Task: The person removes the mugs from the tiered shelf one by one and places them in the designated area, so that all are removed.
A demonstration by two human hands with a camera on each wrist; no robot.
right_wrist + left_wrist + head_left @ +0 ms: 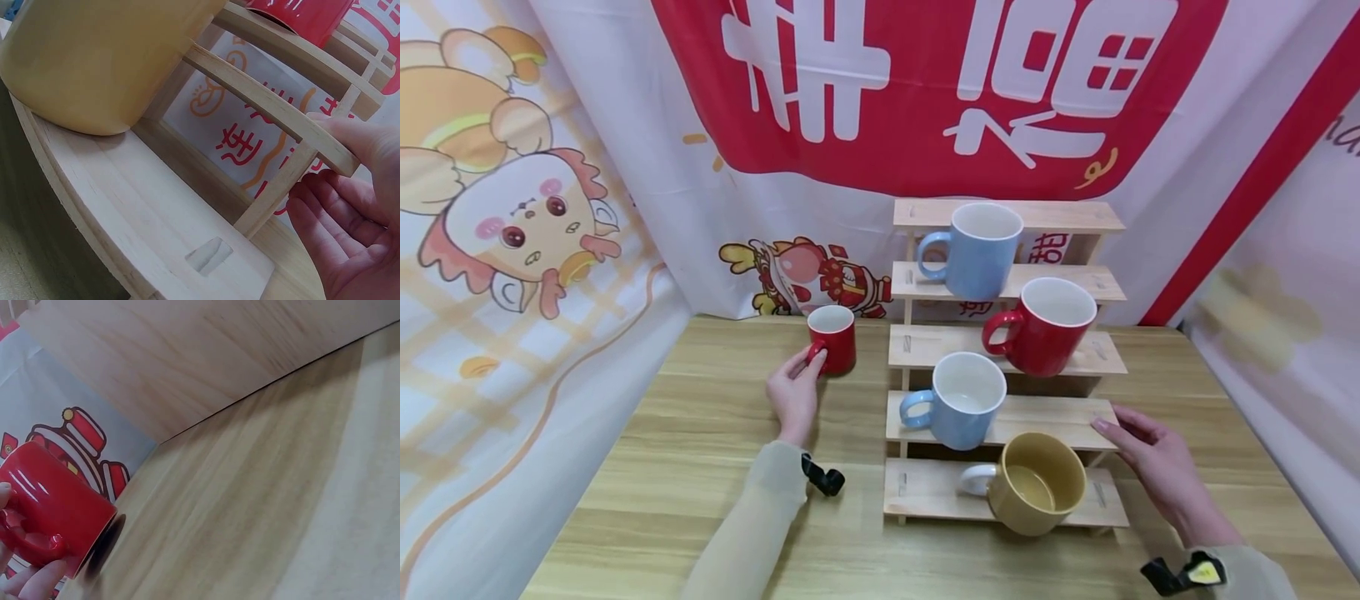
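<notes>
My left hand (795, 393) pinches the handle of a red mug (841, 350), white inside, left of the stepped wooden rack (925, 492). In the left wrist view the red mug (59, 500) has a dark shadow at its base, close over the tabletop. At the rack's right side my right hand (1161, 467) grips the end of the second-lowest board, thumb on top and fingers curled below, as the right wrist view shows of the hand (350, 212). On the rack stand a tan mug (1030, 492), two light blue mugs (958, 417) and another red mug (1045, 333), handles to the left.
The rack stands on a wood-grain table (700, 467). Behind it hangs a white cloth with a red printed panel (925, 83). A cartoon-printed cloth (512, 250) borders the table on the left, and a pale cloth (1277, 333) on the right.
</notes>
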